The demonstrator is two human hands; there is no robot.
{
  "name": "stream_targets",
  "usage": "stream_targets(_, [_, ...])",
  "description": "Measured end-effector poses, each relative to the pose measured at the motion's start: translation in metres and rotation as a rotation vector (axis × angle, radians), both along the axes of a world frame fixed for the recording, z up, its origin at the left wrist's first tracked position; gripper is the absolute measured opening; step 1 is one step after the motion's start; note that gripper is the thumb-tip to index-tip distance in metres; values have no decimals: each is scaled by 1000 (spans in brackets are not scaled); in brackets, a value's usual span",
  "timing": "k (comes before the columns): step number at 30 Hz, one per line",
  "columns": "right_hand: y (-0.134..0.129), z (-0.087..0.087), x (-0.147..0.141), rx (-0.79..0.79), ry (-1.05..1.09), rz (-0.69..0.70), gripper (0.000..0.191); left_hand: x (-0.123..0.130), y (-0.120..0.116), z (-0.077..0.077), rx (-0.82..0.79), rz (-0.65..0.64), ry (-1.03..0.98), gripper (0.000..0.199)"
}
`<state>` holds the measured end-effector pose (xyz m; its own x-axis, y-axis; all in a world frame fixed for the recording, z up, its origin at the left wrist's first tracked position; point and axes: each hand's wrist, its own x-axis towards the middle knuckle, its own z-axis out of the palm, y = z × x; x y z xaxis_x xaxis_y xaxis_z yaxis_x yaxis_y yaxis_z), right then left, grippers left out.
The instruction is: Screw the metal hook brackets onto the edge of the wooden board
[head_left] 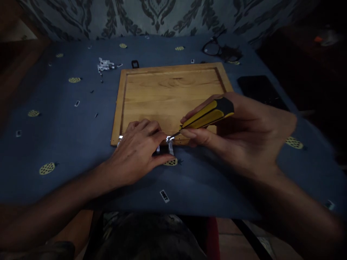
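Observation:
A wooden panel (173, 90) with a raised frame lies flat on the blue tablecloth. At its near edge sits a small shiny metal hinge (170, 147). My left hand (138, 150) rests over that edge, its thumb and forefinger closed around the hinge, other fingers on the wood. My right hand (238, 133) is wrapped round a yellow and black screwdriver (204, 116), held at a slant. The screwdriver's tip meets the top of the hinge. Another bit of shiny metal (120, 138) shows at the panel's near left corner, partly behind my left hand.
Several loose metal hinges (105, 65) lie in a pile at the back left, with small screws (96, 115) scattered nearer. Eyeglasses (213, 48) rest at the back right. A dark flat device (258, 88) lies right of the panel. The tablecloth (67, 144) bears printed pineapples.

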<state>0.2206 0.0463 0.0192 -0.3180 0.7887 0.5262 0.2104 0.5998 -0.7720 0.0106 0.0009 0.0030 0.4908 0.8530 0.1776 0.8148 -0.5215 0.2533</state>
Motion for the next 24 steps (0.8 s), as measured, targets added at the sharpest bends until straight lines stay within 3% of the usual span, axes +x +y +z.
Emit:
stream_targets(4, [2,0,-3,85,26,13,31,1,1,2,-16,3,6,35])
stream_targets(8, [3,-1,-5,66,48,15,34,1,1,4,-37,3,7,34])
stream_targets(12, [1,-2,-3,88,37,6,30,2,0,4,-40,5,-1,33])
stream_targets(20, [-6,4,2,161,74,-157,11,1,1,6,-71,-1,-6,35])
stream_targets(24, [-7,4,0,124,66,-139,17,1,1,4,-43,13,4,36])
